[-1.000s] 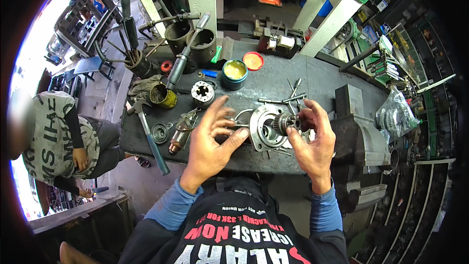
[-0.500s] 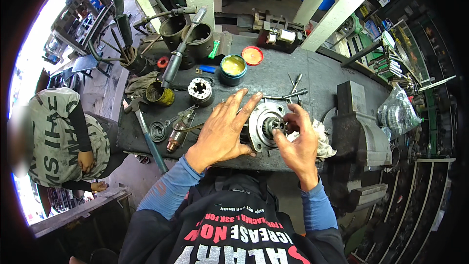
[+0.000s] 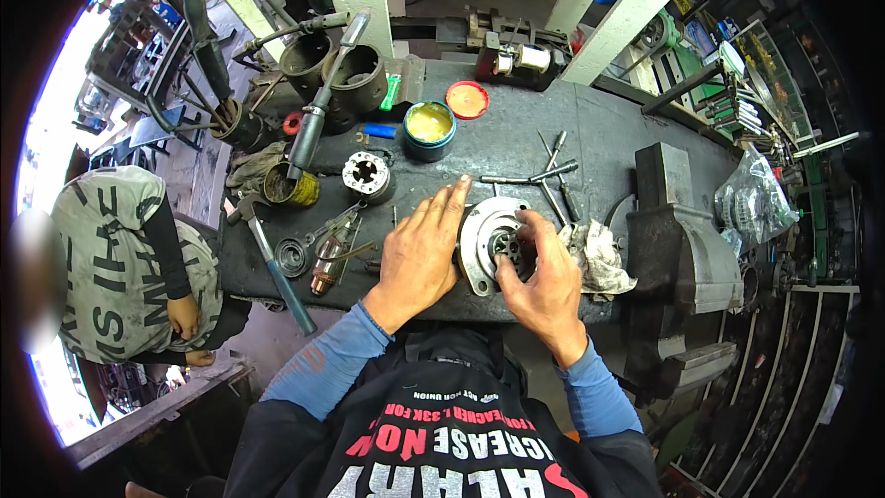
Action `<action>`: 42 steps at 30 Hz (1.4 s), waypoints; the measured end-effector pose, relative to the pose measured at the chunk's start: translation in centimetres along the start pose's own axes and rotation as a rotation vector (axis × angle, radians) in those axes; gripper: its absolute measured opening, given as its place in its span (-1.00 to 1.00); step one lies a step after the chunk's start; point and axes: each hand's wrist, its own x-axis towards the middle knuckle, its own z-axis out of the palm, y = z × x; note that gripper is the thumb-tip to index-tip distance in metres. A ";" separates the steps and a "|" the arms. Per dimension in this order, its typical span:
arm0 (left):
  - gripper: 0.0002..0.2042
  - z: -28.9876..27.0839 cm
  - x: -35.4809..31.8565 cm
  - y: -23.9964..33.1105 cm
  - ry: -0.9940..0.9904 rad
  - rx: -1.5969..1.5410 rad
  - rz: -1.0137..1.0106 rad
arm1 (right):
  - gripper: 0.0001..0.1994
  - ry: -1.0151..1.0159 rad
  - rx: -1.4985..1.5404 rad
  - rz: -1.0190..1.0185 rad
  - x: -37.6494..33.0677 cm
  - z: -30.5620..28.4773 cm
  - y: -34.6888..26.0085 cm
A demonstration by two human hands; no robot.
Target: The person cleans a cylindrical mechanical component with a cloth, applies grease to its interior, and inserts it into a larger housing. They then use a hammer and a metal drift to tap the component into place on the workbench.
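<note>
Grey metal housing (image 3: 487,242), between both hands' grip

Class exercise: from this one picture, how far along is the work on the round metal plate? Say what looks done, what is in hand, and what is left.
Done: the plate lies flat on the bench, with tools laid out.
In hand: the left hand steadies the plate while the right hand fingers its centre.
Left: the toothed part, the open grease tin and loose rods sit unused, so the job looks midway.
</note>
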 end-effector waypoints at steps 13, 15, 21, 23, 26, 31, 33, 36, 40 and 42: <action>-0.08 -0.5 0.4 0.2 -0.029 -0.037 0.017 | -0.35 -0.312 0.139 0.354 2.3 -2.5 -0.4; -0.07 -0.3 0.4 0.2 -0.027 -0.043 0.015 | -0.33 -0.196 0.032 0.136 1.2 -0.8 -0.4; -0.06 -0.1 0.3 0.1 -0.031 -0.018 0.025 | -0.28 -0.176 -0.039 0.032 1.2 -0.7 0.5; -0.06 0.0 0.1 0.2 -0.034 -0.005 0.023 | -0.27 -0.191 -0.049 0.024 1.4 -1.1 0.5; -0.08 0.0 0.4 0.2 -0.021 0.026 0.015 | -0.27 -0.267 -0.027 0.156 2.2 -1.5 0.0; 0.14 -2.5 -1.3 0.0 0.050 -0.040 -0.001 | -0.09 -0.271 0.089 0.355 2.4 -1.8 -0.7; 0.17 -3.8 -4.5 -0.1 0.147 -0.286 -0.070 | -0.03 -0.168 0.145 0.331 1.0 -1.8 -0.3; -0.34 -4.7 -13.2 -2.9 0.504 -0.172 -0.290 | -0.08 -0.008 0.342 0.323 0.3 -2.5 0.2; -0.19 -1.0 -23.2 -11.4 0.589 0.064 -1.014 | -0.19 0.104 0.424 0.254 0.2 -2.9 -2.1; -0.06 1.1 -24.8 -14.1 0.568 -0.030 -1.249 | -0.20 0.155 0.460 0.176 0.0 -2.4 -3.5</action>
